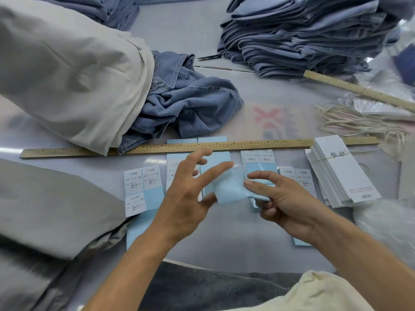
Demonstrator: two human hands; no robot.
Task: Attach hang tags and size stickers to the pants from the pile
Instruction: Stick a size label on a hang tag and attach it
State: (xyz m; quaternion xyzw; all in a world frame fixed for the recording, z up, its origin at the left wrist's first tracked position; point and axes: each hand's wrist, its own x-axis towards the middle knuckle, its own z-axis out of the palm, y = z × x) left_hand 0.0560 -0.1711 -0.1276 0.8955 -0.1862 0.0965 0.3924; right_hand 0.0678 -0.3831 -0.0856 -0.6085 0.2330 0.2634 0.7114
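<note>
At the near edge of the desk (224, 248), our right hand (285, 205) pinches a curled pale-blue backing sheet (229, 187) between thumb and forefinger, while our left hand (188, 194) hovers beside it with fingers (215, 171) spread, gripping nothing, the thumb just at the sheet's lower edge. We appear to be at the sticker step: lifting or clearing a sheet before a size label goes onto a garment. To do it well, we judge, the left thumb should steady the free edge so the sheet does not curl back, and the label should be peeled slowly from a corner, then checked against the size of the pants before pressing.

Around the hands lie the sticker sheets, in four groups by our count: an XS sheet (143, 189) with three white labels at left, a blue pair partly under the left hand, a stack (260, 160) under the right, and one (301, 178) further right. A banded bundle of hang tags (341, 173) sits at far right.

Beyond them one long ruler (139, 148) crosses the desk; a second ruler (359, 89) lies slanted at upper right, near a bunch of strings (354, 122). One crumpled pair of pants (188, 104) waits just past the ruler, and the pile (303, 37) of folded pants stands behind, beside one thread snip (210, 56).
</note>
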